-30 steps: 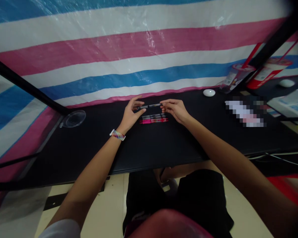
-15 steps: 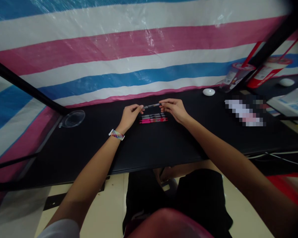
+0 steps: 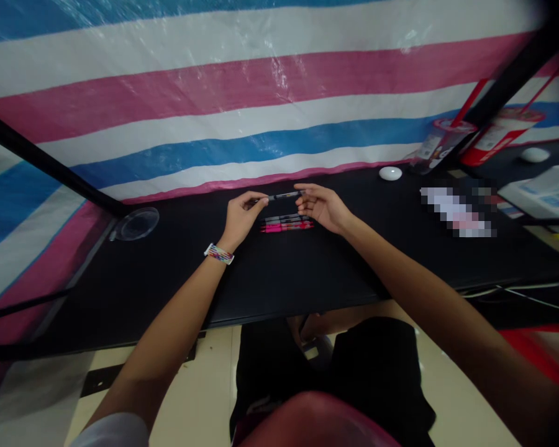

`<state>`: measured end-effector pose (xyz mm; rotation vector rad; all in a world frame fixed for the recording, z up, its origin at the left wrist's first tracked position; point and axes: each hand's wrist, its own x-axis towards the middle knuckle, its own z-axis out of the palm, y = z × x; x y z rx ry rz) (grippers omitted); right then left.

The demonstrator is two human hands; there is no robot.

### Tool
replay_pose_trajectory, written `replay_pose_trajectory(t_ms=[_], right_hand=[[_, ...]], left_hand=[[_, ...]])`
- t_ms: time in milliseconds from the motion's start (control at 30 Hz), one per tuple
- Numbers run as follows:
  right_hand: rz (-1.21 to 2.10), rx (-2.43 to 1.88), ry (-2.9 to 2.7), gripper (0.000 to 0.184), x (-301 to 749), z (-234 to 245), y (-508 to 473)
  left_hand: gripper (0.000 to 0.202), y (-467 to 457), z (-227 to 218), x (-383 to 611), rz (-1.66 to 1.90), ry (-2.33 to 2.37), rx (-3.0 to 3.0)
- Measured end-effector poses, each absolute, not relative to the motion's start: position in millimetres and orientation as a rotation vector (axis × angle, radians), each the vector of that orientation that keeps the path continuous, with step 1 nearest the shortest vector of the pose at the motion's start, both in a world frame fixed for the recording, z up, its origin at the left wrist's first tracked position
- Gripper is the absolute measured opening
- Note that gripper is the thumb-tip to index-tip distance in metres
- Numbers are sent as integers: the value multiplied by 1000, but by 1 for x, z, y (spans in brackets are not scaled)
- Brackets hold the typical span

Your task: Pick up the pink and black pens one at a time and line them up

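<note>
On the far side of the pen row [image 3: 284, 228], the dark pen [image 3: 283, 196] was pinched at its left end by the left hand [image 3: 242, 217] and could have been tipped if unsupported by the right hand [image 3: 325, 208], its fingers parted.

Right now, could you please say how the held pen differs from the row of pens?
The held pen looks grey and black; the row of pens includes pink ones. The left hand grips the held pen; the row of pens lies on the table. Every pen runs roughly sideways.
</note>
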<state>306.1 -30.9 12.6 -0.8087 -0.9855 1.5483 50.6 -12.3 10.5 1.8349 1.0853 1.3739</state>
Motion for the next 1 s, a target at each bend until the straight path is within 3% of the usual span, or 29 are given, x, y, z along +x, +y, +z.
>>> replay_pose_trajectory(t_ms=[200, 500, 700, 867, 1000], right_hand=[[1762, -648, -815, 43, 305, 21, -36], [1712, -639, -861, 30, 299, 15, -36], [1596, -721, -965, 38, 296, 20, -38], [1596, -708, -918, 30, 295, 18, -38], [1629, -657, -901, 35, 294, 19, -39]], left_hand=[[14, -14, 12, 54, 1420, 1096, 1851], [13, -18, 13, 55, 1383, 1092, 1843], [14, -17, 14, 57, 1377, 1106, 1840], [14, -19, 14, 57, 1368, 1118, 1850], [15, -18, 14, 56, 1390, 1091, 1835]])
